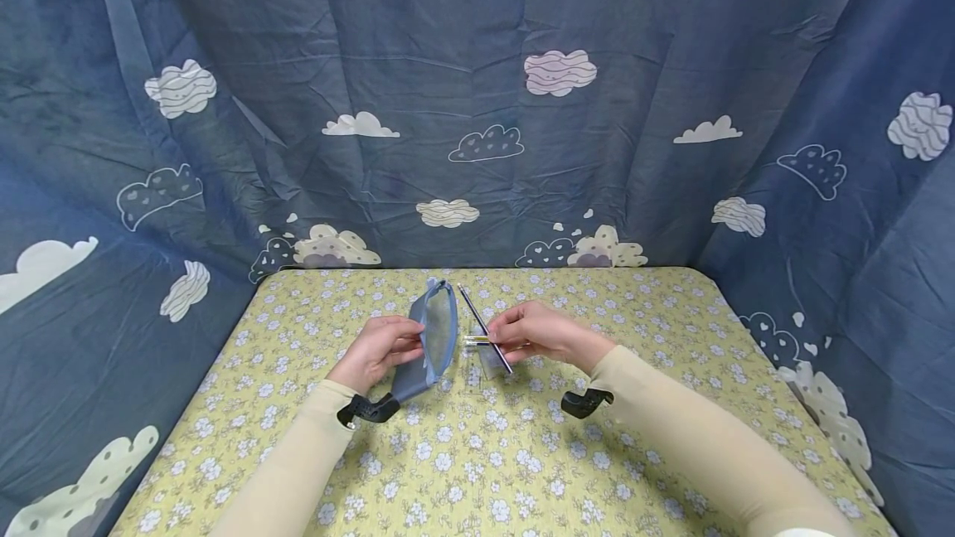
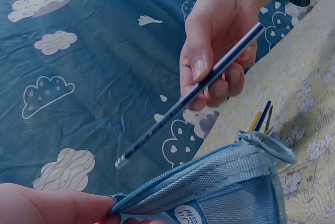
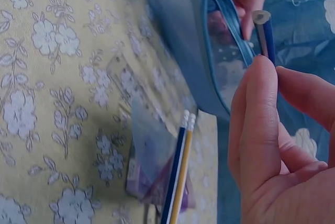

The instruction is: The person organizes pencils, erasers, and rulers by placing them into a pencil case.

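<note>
My left hand [image 1: 383,348] pinches the side of a blue mesh zip pencil case [image 2: 235,174], its zipped mouth spread apart and facing right. A round ring pull [image 2: 275,148] hangs at one end of the zip. In my right hand [image 1: 537,330] a blue-and-white striped pencil [image 2: 167,118] is pinched between thumb and fingers, its eraser end pointing toward the case. Below that hand lie a blue pencil [image 3: 174,177] and a yellow pencil [image 3: 184,170], side by side with white eraser ends. Next to them are a clear ruler [image 3: 124,80] and a purple item [image 3: 137,181] partly under translucent plastic.
A yellow flowered cloth [image 1: 477,454] covers the table. Dark blue curtains [image 1: 418,172] with cloud prints stand behind the table and on both sides. Black camera mounts are strapped at the left wrist [image 1: 368,409] and the right wrist [image 1: 586,403].
</note>
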The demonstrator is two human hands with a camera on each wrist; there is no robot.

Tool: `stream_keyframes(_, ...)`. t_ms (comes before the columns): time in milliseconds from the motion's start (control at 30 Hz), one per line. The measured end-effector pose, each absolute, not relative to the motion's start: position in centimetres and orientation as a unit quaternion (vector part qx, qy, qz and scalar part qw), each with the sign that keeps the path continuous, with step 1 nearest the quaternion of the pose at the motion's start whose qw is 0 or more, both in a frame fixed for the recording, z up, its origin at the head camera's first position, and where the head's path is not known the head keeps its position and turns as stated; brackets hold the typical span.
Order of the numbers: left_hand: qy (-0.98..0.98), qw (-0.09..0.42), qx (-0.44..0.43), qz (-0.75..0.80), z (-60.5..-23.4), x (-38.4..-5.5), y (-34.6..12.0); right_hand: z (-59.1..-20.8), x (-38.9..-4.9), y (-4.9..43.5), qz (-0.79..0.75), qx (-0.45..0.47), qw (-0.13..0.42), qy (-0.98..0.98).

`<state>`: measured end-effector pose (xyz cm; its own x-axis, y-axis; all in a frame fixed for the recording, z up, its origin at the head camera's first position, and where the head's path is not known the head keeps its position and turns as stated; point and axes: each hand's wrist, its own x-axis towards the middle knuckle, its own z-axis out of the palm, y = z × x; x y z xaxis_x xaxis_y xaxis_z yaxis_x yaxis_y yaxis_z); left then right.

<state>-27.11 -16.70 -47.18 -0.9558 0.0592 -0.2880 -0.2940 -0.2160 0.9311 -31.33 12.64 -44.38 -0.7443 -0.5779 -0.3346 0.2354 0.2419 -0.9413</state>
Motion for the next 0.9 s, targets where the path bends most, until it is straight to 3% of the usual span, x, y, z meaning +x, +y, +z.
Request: stream_keyframes(900, 0.600, 0.135, -0.097, 0.783, -46.6, -26.7, -15.6, -43.1, -30.9, 8.4, -0.617, -0.090, 0.310, 0.717)
